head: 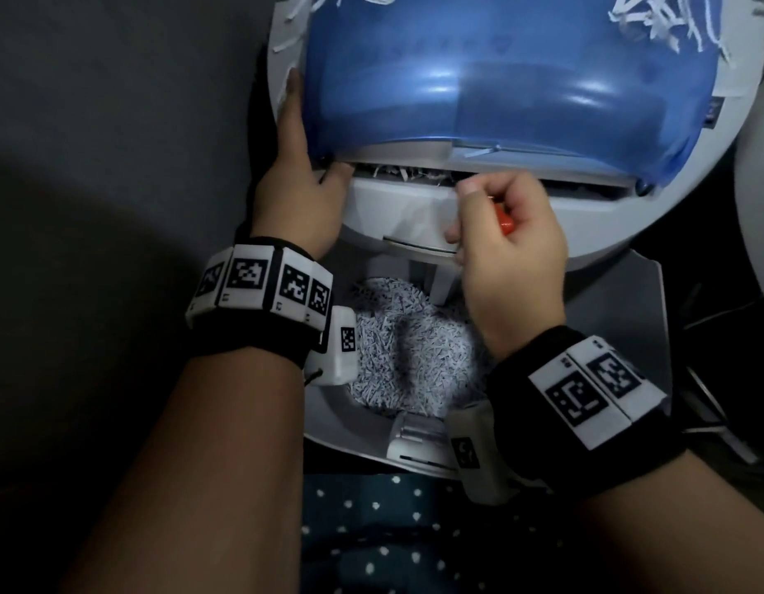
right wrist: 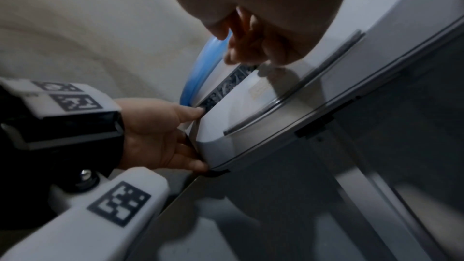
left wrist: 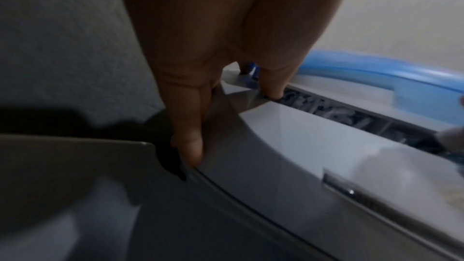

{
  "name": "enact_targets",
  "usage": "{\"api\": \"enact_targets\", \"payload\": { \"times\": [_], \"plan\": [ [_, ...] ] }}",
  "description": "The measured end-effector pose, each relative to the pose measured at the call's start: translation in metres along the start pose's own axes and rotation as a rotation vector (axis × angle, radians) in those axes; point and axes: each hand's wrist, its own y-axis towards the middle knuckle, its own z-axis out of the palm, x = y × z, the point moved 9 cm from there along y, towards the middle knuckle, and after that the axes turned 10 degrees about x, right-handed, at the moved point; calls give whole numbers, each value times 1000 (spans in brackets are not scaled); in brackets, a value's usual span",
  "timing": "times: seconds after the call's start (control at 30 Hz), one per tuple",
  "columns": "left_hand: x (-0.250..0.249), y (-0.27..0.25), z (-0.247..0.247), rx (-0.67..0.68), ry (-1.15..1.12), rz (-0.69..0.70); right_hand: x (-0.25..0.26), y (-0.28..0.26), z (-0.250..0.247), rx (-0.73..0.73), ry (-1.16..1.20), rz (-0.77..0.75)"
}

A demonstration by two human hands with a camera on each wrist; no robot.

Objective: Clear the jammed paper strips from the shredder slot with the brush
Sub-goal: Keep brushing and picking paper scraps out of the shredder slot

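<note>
The white shredder head [head: 397, 212] with a blue see-through cover [head: 500, 66] lies tilted over its bin. Its slot [head: 406, 172] is packed with crumpled white paper strips [left wrist: 334, 110], also seen in the right wrist view as a dark stuffed slot [right wrist: 226, 84]. My left hand [head: 311, 165] grips the head's left edge, thumb at the slot's left end and fingers round the rim [left wrist: 191, 146]. My right hand [head: 496, 225] holds the orange-handled brush [head: 506, 224] in a fist right at the slot's middle. The bristles are hidden by my fingers.
Below the head, the open bin [head: 328, 418] holds a heap of shredded paper [head: 410, 349]. Loose strips [head: 667, 19] lie on top of the blue cover. Dark floor lies to the left, and a dotted cloth [head: 393, 542] is near my lap.
</note>
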Motion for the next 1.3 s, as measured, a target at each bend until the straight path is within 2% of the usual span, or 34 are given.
{"api": "enact_targets", "payload": {
  "times": [0.07, 0.1, 0.2, 0.27, 0.37, 0.43, 0.53, 0.6, 0.7, 0.77, 0.93, 1.0, 1.1, 1.13, 1.23, 1.3],
  "plan": [
    [0, 0, 0, 3, 10, 14, -2, 2, -10, -101, 51, 9],
    [1, 0, -1, -4, 21, 16, -3, 4, -9, -102, 32, 9],
    [1, 1, -3, -23, 62, 24, -4, 2, 17, 63, -39, -20],
    [1, 2, -4, -22, 79, 31, -2, 1, 19, 83, 13, -22],
    [1, 2, -4, -7, 68, 34, 1, 6, -10, -86, 128, -33],
    [1, 2, -5, -3, 76, 34, 1, 7, -16, -122, 136, -47],
    [-1, 1, -5, -1, 83, 25, -6, 4, 14, 56, 82, -41],
    [-2, 0, -5, 6, 80, 23, -7, 3, 19, 96, 79, -29],
    [-2, -1, -4, 18, 83, 16, 5, 6, -10, -50, 126, -74],
    [-2, -1, -4, 15, 90, 16, 13, 6, -17, -84, 104, -111],
    [-2, -1, -4, 1, 114, 11, 7, 0, 24, 174, -102, -107],
    [-2, -1, -4, -1, 121, 8, 13, 0, 22, 154, -102, -131],
    [0, 0, -5, 4, 116, 5, 30, 1, 3, 4, -44, -222],
    [0, 0, -5, 5, 113, 2, 32, 1, 5, 18, -49, -243],
    [0, 0, -5, 3, 115, 1, 23, 1, 32, 217, -172, -218],
    [0, -1, -4, 5, 115, -1, 20, -1, 35, 231, -229, -212]
  ]
}}
